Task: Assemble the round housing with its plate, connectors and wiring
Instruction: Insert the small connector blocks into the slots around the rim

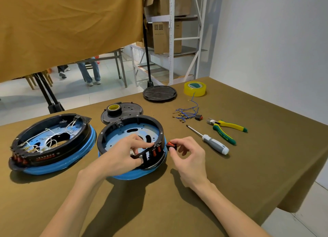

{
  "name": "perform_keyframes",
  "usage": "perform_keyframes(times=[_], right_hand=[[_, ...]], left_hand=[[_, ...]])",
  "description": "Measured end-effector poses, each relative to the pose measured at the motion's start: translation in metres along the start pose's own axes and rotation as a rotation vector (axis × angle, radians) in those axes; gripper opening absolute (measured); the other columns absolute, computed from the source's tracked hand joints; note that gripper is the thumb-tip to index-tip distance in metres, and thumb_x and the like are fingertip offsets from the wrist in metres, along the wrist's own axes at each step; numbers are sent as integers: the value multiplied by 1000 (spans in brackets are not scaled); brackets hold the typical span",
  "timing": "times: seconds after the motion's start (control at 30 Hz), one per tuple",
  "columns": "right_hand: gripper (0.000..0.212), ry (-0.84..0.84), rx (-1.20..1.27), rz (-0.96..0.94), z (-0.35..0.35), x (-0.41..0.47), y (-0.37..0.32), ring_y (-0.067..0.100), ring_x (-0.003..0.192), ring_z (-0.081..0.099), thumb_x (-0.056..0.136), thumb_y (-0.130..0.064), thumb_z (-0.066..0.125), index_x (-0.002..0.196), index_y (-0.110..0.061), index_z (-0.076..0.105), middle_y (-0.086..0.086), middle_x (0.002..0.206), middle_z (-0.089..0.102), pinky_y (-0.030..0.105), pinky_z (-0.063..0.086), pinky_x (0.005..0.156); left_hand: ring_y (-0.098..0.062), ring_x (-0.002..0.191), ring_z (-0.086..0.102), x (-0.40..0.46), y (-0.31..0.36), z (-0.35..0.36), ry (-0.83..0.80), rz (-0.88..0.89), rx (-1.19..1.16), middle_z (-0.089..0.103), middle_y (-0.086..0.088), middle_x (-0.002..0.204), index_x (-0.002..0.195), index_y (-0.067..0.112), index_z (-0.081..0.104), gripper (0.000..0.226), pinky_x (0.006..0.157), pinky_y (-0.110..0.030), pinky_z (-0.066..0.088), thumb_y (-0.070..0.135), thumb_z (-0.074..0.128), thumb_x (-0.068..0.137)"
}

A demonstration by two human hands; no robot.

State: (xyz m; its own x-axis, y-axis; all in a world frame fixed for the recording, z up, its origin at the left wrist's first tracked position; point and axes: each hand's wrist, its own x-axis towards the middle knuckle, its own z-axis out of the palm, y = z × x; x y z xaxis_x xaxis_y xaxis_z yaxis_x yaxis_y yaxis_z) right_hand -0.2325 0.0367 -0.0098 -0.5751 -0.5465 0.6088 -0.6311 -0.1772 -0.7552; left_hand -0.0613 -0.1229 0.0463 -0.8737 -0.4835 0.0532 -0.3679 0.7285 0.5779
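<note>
Head view: I see my left hand (pixel 122 153) reaching over the housing (pixel 132 146) on the worktop (pixel 230 174), its grip pinching the black rim by the switch slots. My right hand (pixel 188 151) pinches a red switch (pixel 171 145) just outside that rim. My left fingers hide the nearest slot.

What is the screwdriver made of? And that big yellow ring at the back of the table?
The screwdriver looks like a shiny metal rod, thin and silvery, with a handle that seems to be matte plastic or rubber in grey and white. The yellow ring looks like a roll of glossy sticky tape: its side is see-through yellow and shines, and the core inside is probably cardboard, though that is hard to tell.
</note>
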Motion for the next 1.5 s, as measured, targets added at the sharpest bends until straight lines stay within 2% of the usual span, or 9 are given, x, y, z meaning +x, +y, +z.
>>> perform_keyframes(times=[0.23, 0.47, 0.6, 0.7, 0.83, 1.0, 1.23, 1.37, 1.5], right_hand=[[20, -76, 45, -9, 2, -2, 0, 13, 82, 64, 86, -11, 79, 105, -18, 76, -12, 93, 70, 15, 49, 70], [34, -101, 140, -1, 2, -4, -3, 15, 84, 71, 83, -9, 82, 114, -19, 73, -14, 94, 74, 24, 58, 75], [36, -101, 149, 0, 1, -5, -4, 14, 86, 71, 83, -7, 83, 114, -19, 72, -14, 96, 73, 20, 57, 76], [30, -82, 105, 82, 2, -3, -5, 15, 87, 67, 86, -10, 80, 113, -20, 73, -10, 99, 69, 21, 56, 74], [20, -202, 292, 254, 1, -4, -6, 19, 74, 69, 98, -19, 68, 117, -21, 72, 1, 89, 73, 32, 58, 67], [26, -286, 338, 239, 4, -6, -11, 23, 81, 73, 93, -32, 72, 117, -22, 73, -1, 98, 76, 30, 61, 64], [33, -187, 191, 201, 5, -9, -2, 16, 86, 75, 93, -16, 75, 125, -21, 70, -8, 97, 77, 35, 63, 75], [33, -141, 173, 180, 6, -9, -5, 9, 88, 75, 88, -19, 81, 116, -24, 64, -16, 97, 77, 23, 61, 74], [16, -147, 81, 81, 7, -9, -6, 13, 85, 71, 87, -18, 81, 101, -23, 74, -16, 92, 73, 19, 56, 71]], left_hand=[[-5, 101, 55, 0, 1, -4, -15, 17, 8, 60, 17, 105, 132, 46, 65, 57, 87, -26, 48, 6, 69, 92], [5, 111, 53, 2, 15, 10, 143, 153, -14, 56, 28, 116, 124, 43, 69, 37, 92, -17, 45, 41, 77, 88], [-4, 96, 61, 4, 28, 19, 243, 253, 21, 67, 20, 95, 103, 31, 78, 16, 86, -31, 54, 28, 81, 87], [-5, 88, 62, 1, 34, 22, 300, 291, -11, 67, 21, 88, 94, 36, 71, 16, 80, -26, 52, 30, 82, 85], [-5, 84, 61, 0, 39, 28, 387, 300, 23, 63, 20, 85, 88, 34, 67, 17, 92, -22, 42, 44, 78, 82], [-4, 84, 57, 1, 39, 33, 321, 299, 107, 63, 16, 86, 89, 25, 68, 19, 94, -31, 45, 29, 84, 80], [6, 106, 54, -5, 5, -10, 117, 94, 51, 59, 24, 109, 125, 41, 57, 50, 86, -8, 45, 37, 83, 83], [3, 96, 62, -8, -6, -14, 19, 2, 23, 67, 20, 101, 112, 43, 67, 29, 85, -25, 58, 31, 78, 89], [4, 93, 67, -2, 3, 6, 147, 41, 23, 72, 21, 98, 114, 37, 74, 27, 86, -29, 60, 35, 80, 87]])
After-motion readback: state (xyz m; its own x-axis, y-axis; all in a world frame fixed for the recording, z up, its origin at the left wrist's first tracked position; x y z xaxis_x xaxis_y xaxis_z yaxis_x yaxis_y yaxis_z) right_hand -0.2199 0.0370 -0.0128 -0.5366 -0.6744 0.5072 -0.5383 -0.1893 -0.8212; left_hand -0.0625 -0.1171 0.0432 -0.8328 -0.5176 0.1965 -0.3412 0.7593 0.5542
